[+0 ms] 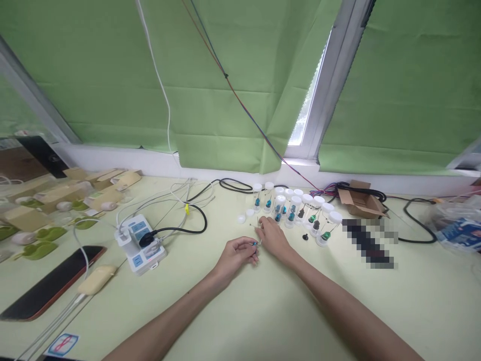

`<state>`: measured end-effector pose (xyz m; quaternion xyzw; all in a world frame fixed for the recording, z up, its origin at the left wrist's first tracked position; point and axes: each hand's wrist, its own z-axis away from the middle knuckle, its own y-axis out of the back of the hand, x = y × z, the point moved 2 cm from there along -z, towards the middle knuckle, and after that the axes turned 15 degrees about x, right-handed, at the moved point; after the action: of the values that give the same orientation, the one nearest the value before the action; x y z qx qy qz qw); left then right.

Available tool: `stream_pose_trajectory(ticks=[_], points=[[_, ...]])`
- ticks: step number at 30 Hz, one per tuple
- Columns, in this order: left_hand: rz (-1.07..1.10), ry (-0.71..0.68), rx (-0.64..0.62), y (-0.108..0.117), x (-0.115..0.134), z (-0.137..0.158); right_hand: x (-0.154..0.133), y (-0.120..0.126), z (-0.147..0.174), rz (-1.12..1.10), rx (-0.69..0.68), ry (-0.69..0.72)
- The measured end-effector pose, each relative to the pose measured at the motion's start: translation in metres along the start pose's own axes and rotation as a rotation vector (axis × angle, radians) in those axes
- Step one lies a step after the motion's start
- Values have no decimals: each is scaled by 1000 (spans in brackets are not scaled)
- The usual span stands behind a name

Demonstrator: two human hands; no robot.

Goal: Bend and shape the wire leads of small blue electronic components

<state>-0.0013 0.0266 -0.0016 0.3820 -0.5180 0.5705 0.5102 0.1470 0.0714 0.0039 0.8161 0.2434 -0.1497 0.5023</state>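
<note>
Blue little needle-tip thing pinched between both hands, right in the middle of the pale yellow-green table (pixel 263 311).

Left hand (pixel 237 255) has its fingertips closed on the small blue part (pixel 255 244), and the right hand (pixel 273 237) is curled in just beside it, fingers touching a thin metal pin (pixel 254 226) that sticks out toward the far left. So the long axis runs roughly left-right across the table, slightly tilted away from the camera, though it's really too small to say which end is the tip. Just behind the hands there's a cluster of clear vials with white caps (pixel 296 208), with two loose white caps (pixel 245 215) to their left. White power strip (pixel 141 244) sits well off to the left, phone (pixel 52 283) further out.
</note>
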Motion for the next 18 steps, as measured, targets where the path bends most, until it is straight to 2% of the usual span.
stream_pose_trajectory(ticks=[3, 11, 18], points=[[4, -5, -8, 0, -2, 0, -8, -4, -4, 125, -15, -37], [24, -24, -38, -1, -2, 1, -10, -18, -13, 368, -95, -1], [23, -21, -32, -2, 1, 4, -13, -20, -14, 448, -122, 23]])
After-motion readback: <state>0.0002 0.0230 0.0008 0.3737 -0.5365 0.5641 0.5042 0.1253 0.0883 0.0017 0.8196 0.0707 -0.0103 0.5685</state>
